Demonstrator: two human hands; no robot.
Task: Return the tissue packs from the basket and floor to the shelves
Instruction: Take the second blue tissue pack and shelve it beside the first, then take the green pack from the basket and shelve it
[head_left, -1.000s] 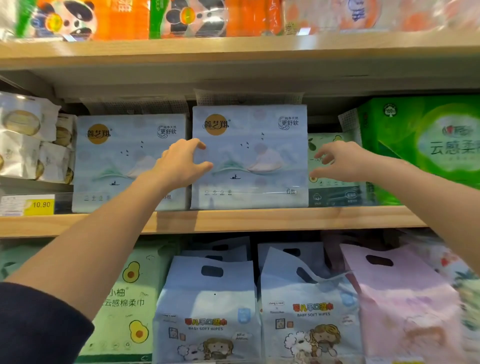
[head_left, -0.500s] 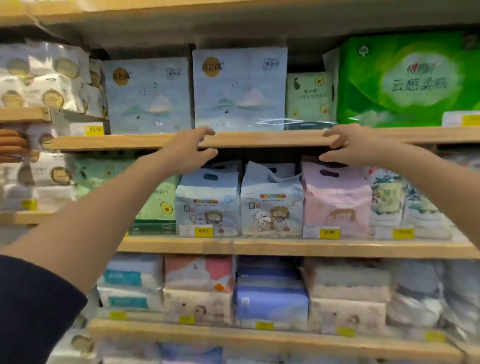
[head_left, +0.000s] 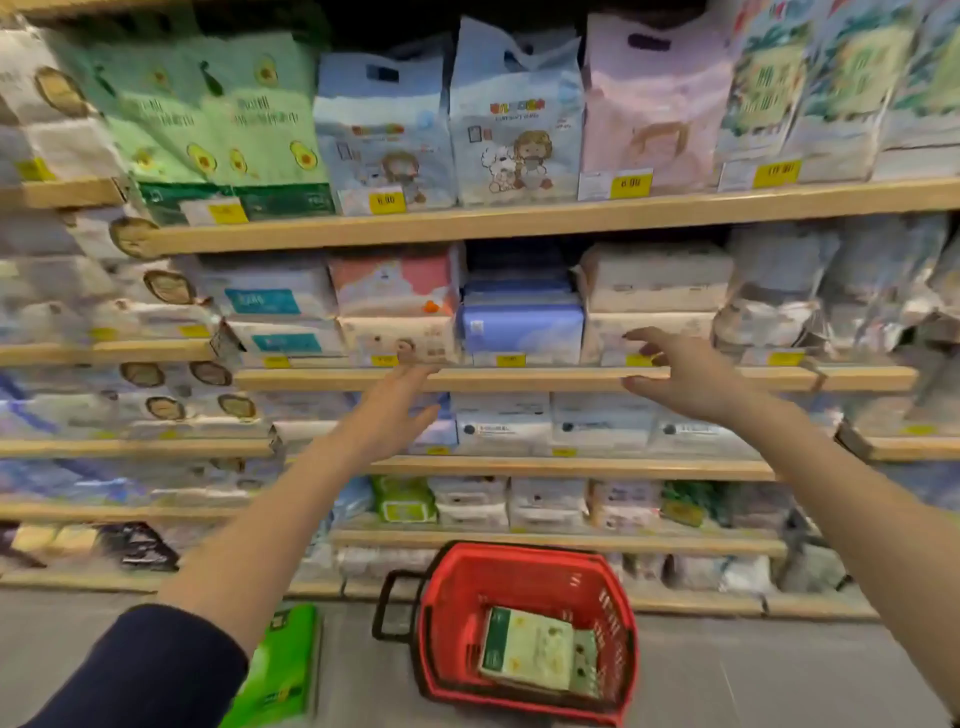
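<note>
A red shopping basket (head_left: 613, 613) stands on the grey floor below the shelves, with a pale green tissue pack (head_left: 535, 652) lying flat inside it. A bright green tissue pack (head_left: 283, 670) lies on the floor to the basket's left, partly behind my left arm. My left hand (head_left: 392, 410) and my right hand (head_left: 685, 376) are both held out in front of the middle shelves, fingers spread, holding nothing. Both hands are well above the basket.
Wooden shelves (head_left: 519, 221) run across the whole view, packed with tissue and wipes packs behind yellow price tags (head_left: 387, 202). The basket's black handle (head_left: 389, 603) sticks out to its left. Grey floor (head_left: 779, 675) extends right of the basket.
The view has tilted down from the upper shelf to the lower shelves and floor. Both empty hands have come down from the blue pack, and the basket and floor pack are now in view.
</note>
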